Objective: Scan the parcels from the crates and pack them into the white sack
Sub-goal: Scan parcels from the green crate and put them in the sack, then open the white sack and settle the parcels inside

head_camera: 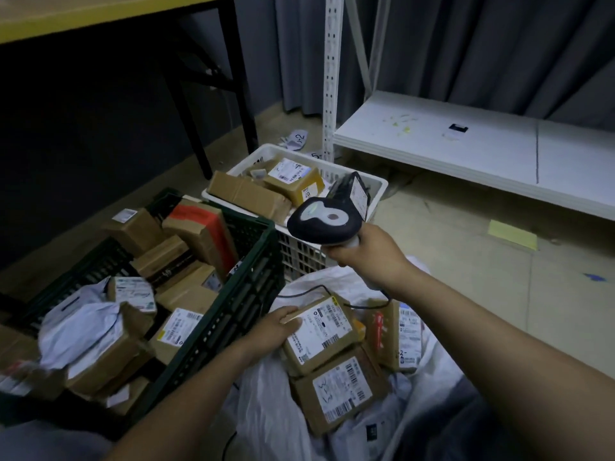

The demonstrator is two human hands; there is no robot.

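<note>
My left hand [273, 331] grips the left edge of a brown labelled parcel [321, 332] that lies over the open white sack [266, 410]. Below it in the sack rests a second labelled parcel [342, 390], and a third parcel [396, 334] stands upright to the right. Higher up, my right hand [362, 251] holds a black barcode scanner [327, 216] by its handle, head pointing away, its cable trailing down into the sack. A dark green crate [229, 294] at left is full of cardboard parcels. A white crate [299, 251] behind it holds more parcels.
A white shelving unit [466, 144] with an upright post stands at right. A yellow-edged table on black legs [213, 94] is at upper left. Paper scraps and a yellow note [512, 234] lie on the floor. Grey curtains hang behind.
</note>
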